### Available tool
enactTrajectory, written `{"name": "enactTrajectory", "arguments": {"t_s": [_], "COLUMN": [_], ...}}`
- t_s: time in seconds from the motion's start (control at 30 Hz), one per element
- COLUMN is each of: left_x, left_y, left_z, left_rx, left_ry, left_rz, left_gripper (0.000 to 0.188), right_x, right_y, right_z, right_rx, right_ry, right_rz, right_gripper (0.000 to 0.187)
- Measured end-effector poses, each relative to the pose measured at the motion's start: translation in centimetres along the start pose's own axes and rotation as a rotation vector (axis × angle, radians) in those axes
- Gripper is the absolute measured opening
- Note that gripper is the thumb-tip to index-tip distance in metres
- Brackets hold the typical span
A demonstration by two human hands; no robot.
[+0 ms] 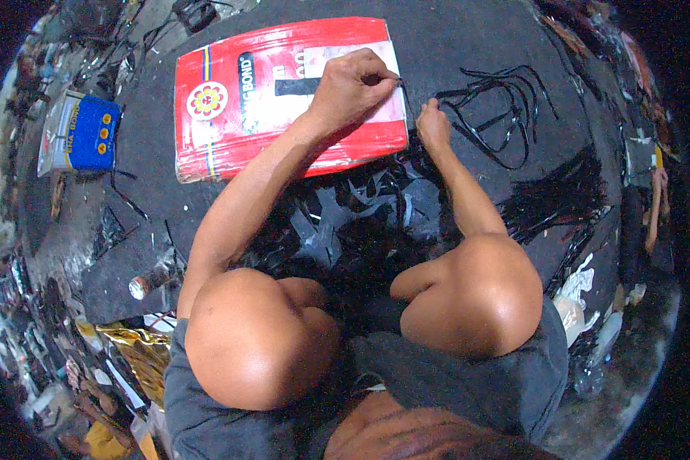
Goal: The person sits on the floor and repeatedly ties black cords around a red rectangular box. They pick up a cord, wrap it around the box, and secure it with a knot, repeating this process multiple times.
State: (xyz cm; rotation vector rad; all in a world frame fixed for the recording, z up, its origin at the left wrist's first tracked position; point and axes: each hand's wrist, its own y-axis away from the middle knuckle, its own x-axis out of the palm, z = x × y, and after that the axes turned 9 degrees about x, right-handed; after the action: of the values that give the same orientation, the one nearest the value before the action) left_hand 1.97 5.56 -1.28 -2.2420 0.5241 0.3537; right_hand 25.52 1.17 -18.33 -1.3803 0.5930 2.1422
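A flattened red and white pack [245,146] lies in front of me on the dark ground cover. Above its right end, my left hand [353,86] is closed in a pinch, and a thin black strip [403,92] hangs from its fingertips. Just past the pack's right edge, my right hand [434,126] is also closed, thumb and finger pressed on a black strip. Beside it a loose tangle of long black strips [506,115] spreads to the right. A short black piece [295,87] rests on the pack by my left wrist.
Black scraps [345,215] are heaped between my knees and the pack. A blue and white tin [92,134] lies at the left. Near my left knee is a small cylindrical container [149,284]. More black strips [560,195] are piled at the right; crumpled clear plastic [579,287] lies nearer.
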Motion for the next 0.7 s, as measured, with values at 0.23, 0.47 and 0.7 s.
{"name": "enactTrajectory", "arguments": {"t_s": [0.23, 0.47, 0.7], "left_x": [-0.5, 0.1, 0.1], "left_y": [0.4, 0.0, 0.0], "left_z": [0.1, 0.0, -0.2], "left_rx": [-0.003, 0.052, 0.011], "left_ry": [-0.077, -0.027, -0.027], "left_rz": [-0.030, -0.037, -0.015], "left_gripper": [0.014, 0.009, 0.008], "right_x": [-8.9, -9.4, -0.8], "right_y": [-0.3, 2.2, -0.9], "right_z": [6.9, 11.1, 3.6], "right_rx": [-0.067, -0.432, -0.238], "right_ry": [-0.970, -0.650, -0.587], "right_rz": [0.326, -0.016, 0.067], "right_gripper": [0.038, 0.028, 0.034]}}
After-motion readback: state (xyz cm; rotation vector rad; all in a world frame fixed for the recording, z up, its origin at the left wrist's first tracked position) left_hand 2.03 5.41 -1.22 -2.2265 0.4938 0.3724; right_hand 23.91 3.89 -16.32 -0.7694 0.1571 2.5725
